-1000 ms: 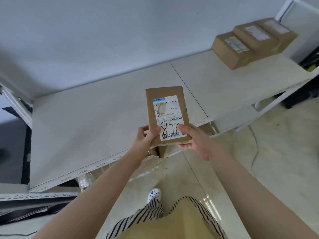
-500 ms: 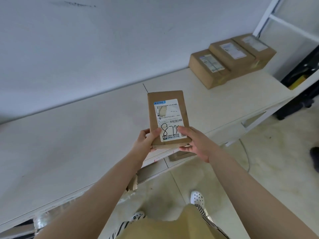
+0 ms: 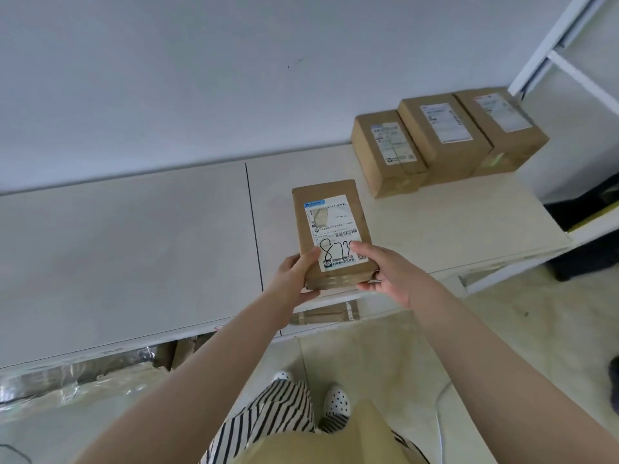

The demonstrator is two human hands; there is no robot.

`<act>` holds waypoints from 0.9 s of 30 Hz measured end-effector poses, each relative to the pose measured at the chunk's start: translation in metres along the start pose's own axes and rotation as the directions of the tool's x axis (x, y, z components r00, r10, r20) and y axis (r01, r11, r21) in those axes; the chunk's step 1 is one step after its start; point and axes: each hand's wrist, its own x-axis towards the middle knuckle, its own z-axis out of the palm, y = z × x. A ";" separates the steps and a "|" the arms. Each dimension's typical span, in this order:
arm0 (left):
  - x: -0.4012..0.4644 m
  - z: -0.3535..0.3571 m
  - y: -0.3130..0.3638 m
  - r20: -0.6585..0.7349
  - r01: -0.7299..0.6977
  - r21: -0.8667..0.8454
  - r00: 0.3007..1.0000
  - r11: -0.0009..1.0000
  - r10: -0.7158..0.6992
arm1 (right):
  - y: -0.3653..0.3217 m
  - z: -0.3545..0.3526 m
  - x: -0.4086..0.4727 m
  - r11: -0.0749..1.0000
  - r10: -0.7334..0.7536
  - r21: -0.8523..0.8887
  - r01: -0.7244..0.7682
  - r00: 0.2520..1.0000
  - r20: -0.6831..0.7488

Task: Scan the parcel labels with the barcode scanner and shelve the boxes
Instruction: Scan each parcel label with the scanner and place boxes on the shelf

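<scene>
A person stood before a white shelf with a small cardboard parcel held out over its front edge, label up, "87" scrawled in black marker across the printed shipping label. The left hand gripped the parcel's near left corner, thumb on top and fingers curled beneath; the right hand held the near right corner the same way, thumb lying over the label's edge. The parcel hung just above the shelf, not yet set down.

Three labelled boxes sat side by side, touching, at the back right of the shelf against the wall, which suggested the shelving was well under way. No barcode scanner was in view, so whether this parcel had been scanned could not be told. What appeared left was to place it down, probably beside the row.

On the tier below, more brown cartons and silvery wrapping showed through the gap, their contents hidden.
</scene>
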 end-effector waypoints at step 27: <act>0.142 0.082 0.097 -0.274 -0.196 -0.114 0.949 0.974 0.159 | -0.095 -0.021 0.126 0.830 0.147 0.557 -0.033 0.976 -0.162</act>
